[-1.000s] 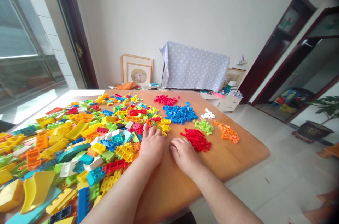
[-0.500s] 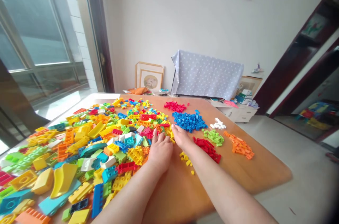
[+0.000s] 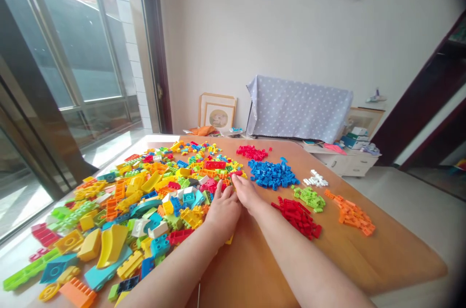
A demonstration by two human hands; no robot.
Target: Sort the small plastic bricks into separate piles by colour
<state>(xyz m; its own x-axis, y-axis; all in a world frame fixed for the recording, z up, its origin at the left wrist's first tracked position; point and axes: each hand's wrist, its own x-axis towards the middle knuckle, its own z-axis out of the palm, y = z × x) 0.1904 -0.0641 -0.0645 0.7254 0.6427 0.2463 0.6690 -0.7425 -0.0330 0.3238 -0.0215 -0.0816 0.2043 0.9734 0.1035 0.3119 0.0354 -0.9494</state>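
Note:
A large mixed heap of toy building bricks (image 3: 145, 191) in many colours spreads over the left part of the table. My left hand (image 3: 223, 208) rests palm down at the heap's right edge, its fingers stretched over small bricks. Close against it is my right hand (image 3: 248, 194), fingers extended and partly hidden, beside small yellow and red bricks. I see nothing held in either hand. A yellow brick (image 3: 229, 240) shows below my left wrist. To the right of my hands lie sorted piles: blue bricks (image 3: 273, 173), dark red bricks (image 3: 298, 217) and light green bricks (image 3: 309, 198).
Further piles are pinkish-red bricks (image 3: 253, 152), white bricks (image 3: 316, 179) and orange bricks (image 3: 351, 213). The wooden table (image 3: 393, 259) ends at a rounded right corner. Behind it stand a dotted cloth cover (image 3: 298, 109), a framed picture (image 3: 218, 113) and a white cabinet (image 3: 349, 164).
The view has swung left, so things sit further right. My right hand has moved left against my left hand. Small yellow bricks beside my right forearm are no longer visible there.

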